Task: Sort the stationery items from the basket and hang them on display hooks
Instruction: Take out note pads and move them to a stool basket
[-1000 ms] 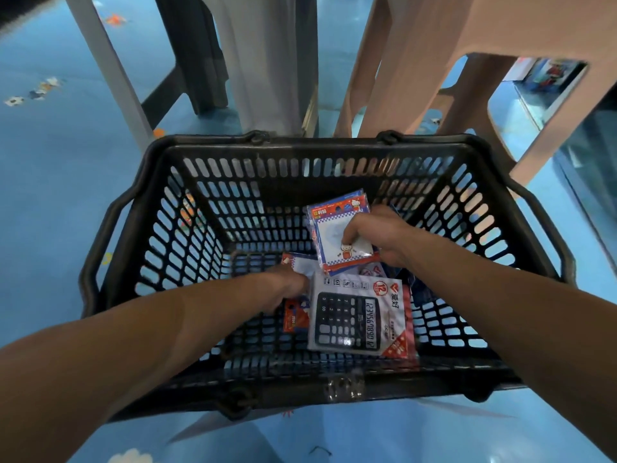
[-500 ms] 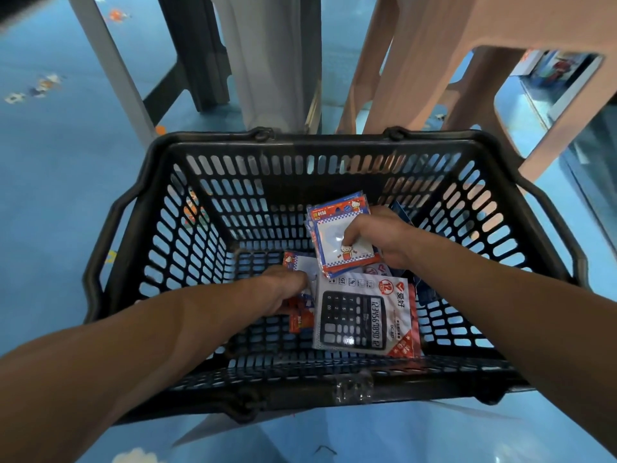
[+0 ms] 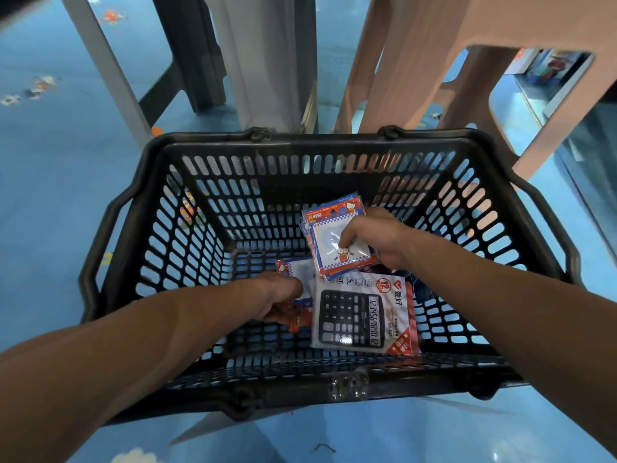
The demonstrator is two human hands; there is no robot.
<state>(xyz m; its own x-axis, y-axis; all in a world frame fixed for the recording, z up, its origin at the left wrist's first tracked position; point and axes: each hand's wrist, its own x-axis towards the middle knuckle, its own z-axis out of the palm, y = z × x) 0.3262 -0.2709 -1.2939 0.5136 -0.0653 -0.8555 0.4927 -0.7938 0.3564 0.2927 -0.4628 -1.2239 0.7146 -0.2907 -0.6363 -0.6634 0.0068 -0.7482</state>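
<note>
Sticky-note packs pinched in the right hand; left hand grips another pack in the basket

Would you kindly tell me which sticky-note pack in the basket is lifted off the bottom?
The blue-bordered pack pinched by the right hand, tilted up above the calculator pack; the other pack stays low, gripped by the left hand.
</note>
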